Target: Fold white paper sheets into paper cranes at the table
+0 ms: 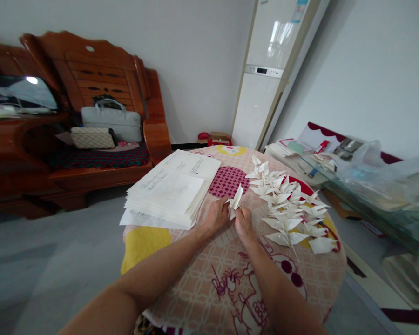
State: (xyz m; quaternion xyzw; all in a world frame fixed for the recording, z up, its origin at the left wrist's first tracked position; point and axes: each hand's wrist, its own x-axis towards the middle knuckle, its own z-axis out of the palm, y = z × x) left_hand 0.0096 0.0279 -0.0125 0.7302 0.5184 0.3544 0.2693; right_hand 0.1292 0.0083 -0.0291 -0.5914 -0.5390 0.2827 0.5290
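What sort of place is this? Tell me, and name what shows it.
Probably a home living room: a carved wooden sofa with bags on it, a floor-standing air conditioner in the corner, and a cloth-covered table with folded paper cranes.

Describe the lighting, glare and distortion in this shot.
Head view: soft, even light, only faint shadows under the paper stack; bright glare on the glossy air conditioner and a bright spot on the dark screen; wide-angle bending tilts the air conditioner and stretches the forearms at the bottom edge; the left hand and right hand pinching the folded paper crane are sharp, the corners softer.
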